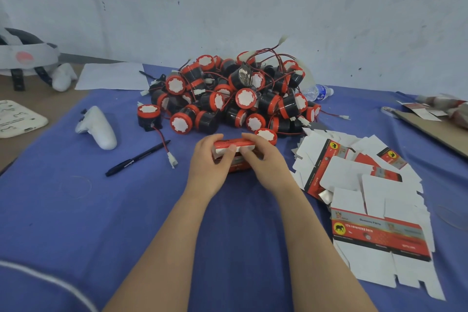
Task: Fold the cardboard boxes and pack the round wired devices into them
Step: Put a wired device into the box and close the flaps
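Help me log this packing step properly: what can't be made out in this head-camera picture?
Head view:
- inside of the red box: covered by the left hand and right hand; whether a device is in it cannot be told.
- pile of devices: lower ones buried under others, so no count.
- small print on the flat boxes: blurred.
- items at the right edge: motion-blurred and cut off by the frame.

I grip a small red-and-white cardboard box (235, 145) mid-surface with my left hand (207, 159) and right hand (263, 159), a white flap under my thumbs. Black-and-red round wired devices (228, 99) lie heaped toward the far edge. Flat unfolded cardboard boxes (367, 192) overlap near the right edge.
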`<state>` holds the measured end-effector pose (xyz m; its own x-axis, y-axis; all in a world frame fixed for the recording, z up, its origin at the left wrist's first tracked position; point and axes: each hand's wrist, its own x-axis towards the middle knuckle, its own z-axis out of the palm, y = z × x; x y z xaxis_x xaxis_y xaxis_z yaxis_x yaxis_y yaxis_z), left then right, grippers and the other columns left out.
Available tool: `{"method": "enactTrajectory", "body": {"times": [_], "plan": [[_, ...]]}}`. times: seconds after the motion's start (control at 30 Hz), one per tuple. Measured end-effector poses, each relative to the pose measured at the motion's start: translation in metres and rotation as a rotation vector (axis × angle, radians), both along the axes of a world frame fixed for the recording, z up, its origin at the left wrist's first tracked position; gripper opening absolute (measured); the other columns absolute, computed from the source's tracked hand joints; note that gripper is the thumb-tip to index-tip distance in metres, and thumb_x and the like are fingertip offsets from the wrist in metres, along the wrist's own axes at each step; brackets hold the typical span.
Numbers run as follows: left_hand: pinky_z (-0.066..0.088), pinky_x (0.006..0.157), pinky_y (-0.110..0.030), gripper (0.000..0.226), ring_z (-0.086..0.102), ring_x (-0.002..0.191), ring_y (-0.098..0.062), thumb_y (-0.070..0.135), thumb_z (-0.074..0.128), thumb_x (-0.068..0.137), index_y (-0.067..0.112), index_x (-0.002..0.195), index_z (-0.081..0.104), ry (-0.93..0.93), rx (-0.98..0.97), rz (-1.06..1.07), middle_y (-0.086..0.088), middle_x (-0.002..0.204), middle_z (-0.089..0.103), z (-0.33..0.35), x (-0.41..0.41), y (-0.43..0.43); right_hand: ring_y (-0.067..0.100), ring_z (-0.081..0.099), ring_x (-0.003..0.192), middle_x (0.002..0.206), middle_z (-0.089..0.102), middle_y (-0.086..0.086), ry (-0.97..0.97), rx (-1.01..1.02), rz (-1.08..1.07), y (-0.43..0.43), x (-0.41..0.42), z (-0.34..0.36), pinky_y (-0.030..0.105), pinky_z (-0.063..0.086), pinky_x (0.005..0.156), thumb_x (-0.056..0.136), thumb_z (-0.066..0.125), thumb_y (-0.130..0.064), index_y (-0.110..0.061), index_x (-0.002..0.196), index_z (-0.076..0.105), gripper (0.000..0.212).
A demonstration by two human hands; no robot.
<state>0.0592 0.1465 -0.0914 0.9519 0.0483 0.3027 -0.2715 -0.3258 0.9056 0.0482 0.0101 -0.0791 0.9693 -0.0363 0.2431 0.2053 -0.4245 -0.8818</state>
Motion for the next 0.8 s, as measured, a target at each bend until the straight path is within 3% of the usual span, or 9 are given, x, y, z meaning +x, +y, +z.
{"method": "enactTrajectory", "body": {"times": [0.17, 0.23, 0.3, 0.4, 0.57, 0.8], "plan": [[0.030, 0.097, -0.014, 0.033, 0.032, 0.137, -0.015, 0.011, 0.051, 0.097, 0.018, 0.129, 0.052, 0.032, 0.013, -0.041, -0.004, 0.149, 0.032, 0.001, -0.001, -0.002, 0.006, 0.053, 0.109, 0.120, 0.059, -0.010, -0.012, -0.026, -0.027, 0.003, 0.003, -0.001, 0.005, 0.042, 0.081, 0.096, 0.055, -0.022, -0.026, 0.125, 0.059, 0.029], [0.029, 0.102, -0.019, 0.032, 0.021, 0.143, -0.016, 0.011, 0.042, 0.099, 0.023, 0.127, 0.053, 0.098, -0.038, -0.025, -0.004, 0.157, 0.019, 0.003, -0.001, -0.004, 0.007, 0.055, 0.107, 0.116, 0.061, -0.010, 0.023, 0.037, -0.039, 0.003, 0.003, -0.001, 0.013, 0.046, 0.086, 0.097, 0.053, -0.027, -0.026, 0.121, 0.062, 0.025], [0.029, 0.115, -0.035, 0.035, 0.014, 0.146, -0.019, 0.011, 0.034, 0.101, 0.026, 0.124, 0.056, 0.139, -0.062, 0.006, -0.004, 0.160, 0.012, 0.005, -0.001, -0.005, 0.010, 0.056, 0.109, 0.116, 0.062, -0.009, 0.049, 0.096, -0.071, 0.004, 0.005, -0.002, 0.027, 0.050, 0.094, 0.099, 0.050, -0.029, -0.026, 0.118, 0.064, 0.024], [0.034, 0.112, -0.046, 0.036, 0.023, 0.142, -0.022, 0.009, 0.034, 0.099, 0.027, 0.119, 0.059, 0.169, -0.121, 0.034, -0.005, 0.155, 0.022, 0.008, -0.001, -0.005, 0.012, 0.055, 0.110, 0.115, 0.061, -0.008, 0.066, 0.154, -0.113, 0.008, 0.007, -0.002, 0.038, 0.049, 0.098, 0.100, 0.047, -0.026, -0.029, 0.111, 0.066, 0.022], [0.040, 0.107, -0.044, 0.036, 0.038, 0.131, -0.024, 0.014, 0.056, 0.090, 0.027, 0.124, 0.056, 0.128, -0.053, 0.004, -0.003, 0.141, 0.039, 0.004, -0.004, -0.005, 0.013, 0.054, 0.108, 0.118, 0.060, -0.006, 0.074, 0.169, -0.149, 0.011, 0.010, -0.003, 0.039, 0.049, 0.096, 0.099, 0.046, -0.024, -0.036, 0.103, 0.065, 0.022], [0.041, 0.106, -0.044, 0.035, 0.038, 0.129, -0.023, 0.013, 0.058, 0.091, 0.028, 0.123, 0.055, 0.129, -0.065, 0.027, 0.000, 0.138, 0.039, 0.003, -0.003, -0.008, 0.004, 0.054, 0.096, 0.112, 0.060, -0.009, 0.064, 0.153, -0.133, 0.010, 0.008, -0.004, 0.026, 0.049, 0.087, 0.099, 0.049, -0.026, -0.035, 0.104, 0.063, 0.018]]}}
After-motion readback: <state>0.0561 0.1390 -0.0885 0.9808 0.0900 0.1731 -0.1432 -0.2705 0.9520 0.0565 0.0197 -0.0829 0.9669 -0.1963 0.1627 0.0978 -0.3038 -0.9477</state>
